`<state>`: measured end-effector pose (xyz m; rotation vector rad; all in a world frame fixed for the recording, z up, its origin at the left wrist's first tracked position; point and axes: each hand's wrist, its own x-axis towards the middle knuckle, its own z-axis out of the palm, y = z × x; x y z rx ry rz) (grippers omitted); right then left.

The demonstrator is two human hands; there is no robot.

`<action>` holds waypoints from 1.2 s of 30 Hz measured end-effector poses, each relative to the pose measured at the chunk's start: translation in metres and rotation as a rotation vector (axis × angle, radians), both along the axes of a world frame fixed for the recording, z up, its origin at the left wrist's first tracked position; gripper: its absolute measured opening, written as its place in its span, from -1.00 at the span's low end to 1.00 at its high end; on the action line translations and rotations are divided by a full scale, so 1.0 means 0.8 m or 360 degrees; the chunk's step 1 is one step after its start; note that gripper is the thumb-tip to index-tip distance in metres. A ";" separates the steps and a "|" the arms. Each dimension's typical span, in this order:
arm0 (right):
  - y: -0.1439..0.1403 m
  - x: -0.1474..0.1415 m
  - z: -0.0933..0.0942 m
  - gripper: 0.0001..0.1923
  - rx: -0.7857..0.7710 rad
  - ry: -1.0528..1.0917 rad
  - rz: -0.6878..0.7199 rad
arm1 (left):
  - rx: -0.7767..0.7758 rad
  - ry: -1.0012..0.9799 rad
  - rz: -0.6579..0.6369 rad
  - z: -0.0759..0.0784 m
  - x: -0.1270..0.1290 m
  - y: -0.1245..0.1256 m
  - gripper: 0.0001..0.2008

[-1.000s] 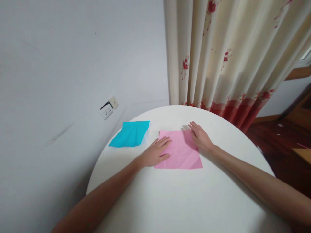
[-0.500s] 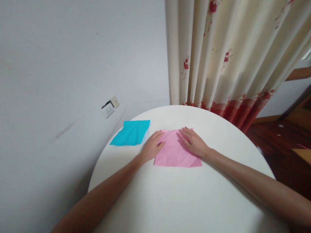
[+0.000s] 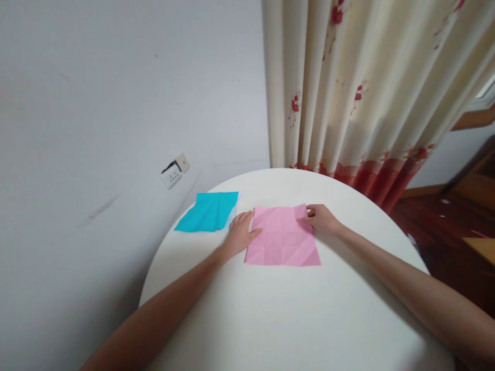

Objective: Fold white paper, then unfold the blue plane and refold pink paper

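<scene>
A round white table [image 3: 294, 319] fills the lower half of the view, its far edge close to a pale wall [image 3: 116, 103] and a cream curtain with red flowers [image 3: 367, 93]. Toward the far side of the table, near its middle, a creased square sheet of pink paper [image 3: 284, 242] lies flat, its crease lines showing as a faint grid. Just beyond the pink sheet's left edge, at the table's far-left rim, a sheet of turquoise paper [image 3: 209, 211] lies partly folded, a paler underside showing along its right side. The left hand [image 3: 240, 234] rests palm-down and flat at the pink sheet's far-left corner, fingers spread and loosely extended, thumb on the paper's left edge, clasping nothing. The right hand [image 3: 322, 219] sits at the sheet's far-right corner, fingers curled in and pinched on that corner, which looks slightly raised off the table. On the wall left of the table, a small white wall socket [image 3: 174, 171] hangs a little askew.
</scene>
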<state>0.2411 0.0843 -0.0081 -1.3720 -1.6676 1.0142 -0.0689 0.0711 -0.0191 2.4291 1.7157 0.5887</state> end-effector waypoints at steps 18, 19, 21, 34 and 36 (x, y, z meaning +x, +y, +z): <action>-0.009 -0.004 0.025 -0.72 0.0218 0.0547 -0.0184 | -0.0632 -0.1510 0.0035 0.034 0.004 -0.010 -0.50; -0.010 -0.004 0.026 -0.73 0.0224 0.0579 -0.0175 | -0.0614 -0.1543 0.0033 0.036 0.004 -0.012 -0.48; -0.013 -0.005 0.027 -0.73 0.0181 0.0639 -0.0120 | -0.0542 -0.1615 0.0047 0.039 0.005 -0.014 -0.45; -0.014 -0.009 0.010 -0.57 -0.0206 0.0798 0.0237 | -0.0418 -0.1827 0.0029 0.035 0.008 -0.009 -0.38; -0.015 -0.009 0.011 -0.56 -0.0225 0.0818 0.0278 | -0.0384 -0.1915 -0.0006 0.034 0.008 -0.009 -0.32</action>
